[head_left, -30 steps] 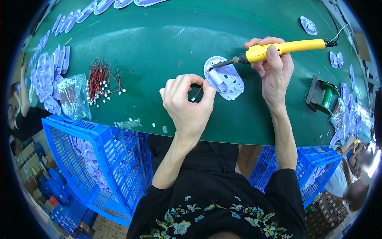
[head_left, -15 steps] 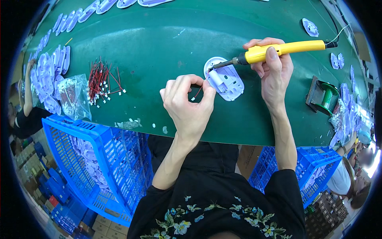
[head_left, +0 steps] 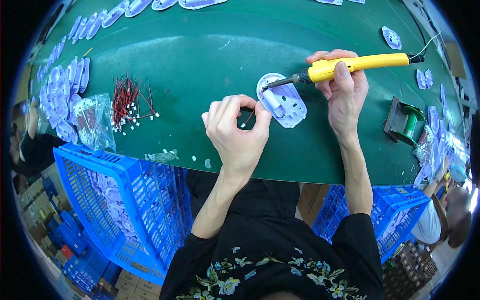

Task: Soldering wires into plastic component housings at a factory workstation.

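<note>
My right hand (head_left: pixel 345 82) grips a yellow soldering iron (head_left: pixel 370 62) by its handle. The iron's dark tip reaches the upper left of a pale lavender plastic housing (head_left: pixel 291 112) lying on the green table. A white cylinder, perhaps a battery, sits in the housing. My left hand (head_left: pixel 237 125) pinches at the housing's left edge, thumb and forefinger closed on a short red wire (head_left: pixel 247 118) with a small white connector at its end. The exact point where the tip touches is too small to make out.
A pile of red wires (head_left: pixel 125 100) and a plastic bag of connectors (head_left: pixel 93 120) lie left. Lavender housings (head_left: pixel 57 95) stack beyond them. A solder spool (head_left: pixel 412 123) stands right. Blue crates (head_left: pixel 107 165) flank my lap. Other people sit at both sides.
Both hands and the iron hold nearly the same place. The view has shifted slightly, and people at the edges have moved a little.
</note>
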### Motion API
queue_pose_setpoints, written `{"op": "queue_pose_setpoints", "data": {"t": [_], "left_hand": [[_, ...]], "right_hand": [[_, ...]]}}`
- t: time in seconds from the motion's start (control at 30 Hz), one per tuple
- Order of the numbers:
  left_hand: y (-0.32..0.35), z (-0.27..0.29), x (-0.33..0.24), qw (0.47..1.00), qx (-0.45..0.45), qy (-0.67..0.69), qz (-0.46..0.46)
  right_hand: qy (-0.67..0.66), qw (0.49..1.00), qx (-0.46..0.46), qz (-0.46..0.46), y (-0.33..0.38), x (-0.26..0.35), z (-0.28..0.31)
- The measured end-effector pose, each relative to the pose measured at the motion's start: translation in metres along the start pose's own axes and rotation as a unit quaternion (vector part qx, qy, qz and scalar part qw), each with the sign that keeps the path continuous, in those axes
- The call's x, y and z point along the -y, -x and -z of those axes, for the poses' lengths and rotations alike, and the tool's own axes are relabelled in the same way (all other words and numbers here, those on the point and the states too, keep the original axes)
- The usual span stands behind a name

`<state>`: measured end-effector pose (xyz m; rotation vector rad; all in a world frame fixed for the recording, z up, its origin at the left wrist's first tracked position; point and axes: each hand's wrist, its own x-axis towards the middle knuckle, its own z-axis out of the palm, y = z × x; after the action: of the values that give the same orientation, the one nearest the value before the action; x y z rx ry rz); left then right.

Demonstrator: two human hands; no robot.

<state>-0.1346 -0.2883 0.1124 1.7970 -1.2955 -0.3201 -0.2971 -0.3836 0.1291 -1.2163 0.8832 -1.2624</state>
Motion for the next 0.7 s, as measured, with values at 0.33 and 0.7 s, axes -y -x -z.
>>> {"op": "queue_pose_setpoints", "data": {"t": [0.33, 0.7], "left_hand": [[0.001, 0.0, -0.001, 1.0, 0.002, 0.0, -0.006], [0.0, 0.008, 0.0, 1.0, 0.021, 0.016, -0.011]], "right_hand": [[0.008, 0.998, -0.044, 0.034, -0.005, 0.01, 0.016], [-0.001, 0.997, -0.06, 0.048, -0.007, 0.016, 0.026]]}}
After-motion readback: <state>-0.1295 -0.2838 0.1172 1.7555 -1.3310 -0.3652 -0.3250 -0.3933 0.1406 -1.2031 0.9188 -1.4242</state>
